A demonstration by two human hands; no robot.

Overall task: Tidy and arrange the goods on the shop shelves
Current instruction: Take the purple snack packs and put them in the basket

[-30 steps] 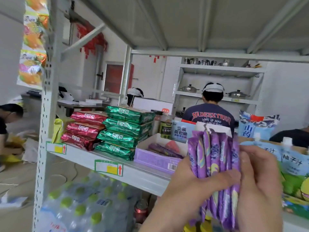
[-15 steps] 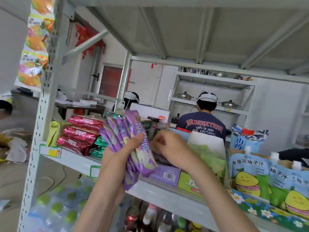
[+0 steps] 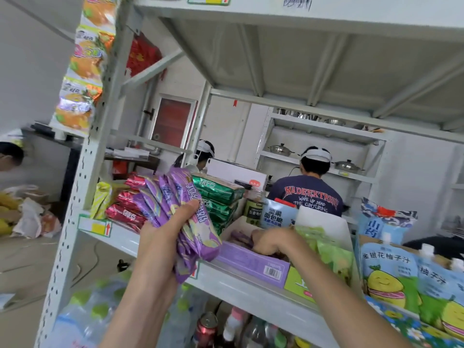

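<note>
At the front edge of the shelf [image 3: 251, 295], gripping a fanned bundle of purple packets [image 3: 173, 197] in the left hand [image 3: 160, 237], thumb pressed across the top wrapper. Right hand [image 3: 270, 243] down inside the purple box [image 3: 251, 263], fingers curled among more of them; cannot tell whether holding any. Just left of the box, stacked green packs [image 3: 218, 197], then red packs [image 3: 125, 209].
</note>
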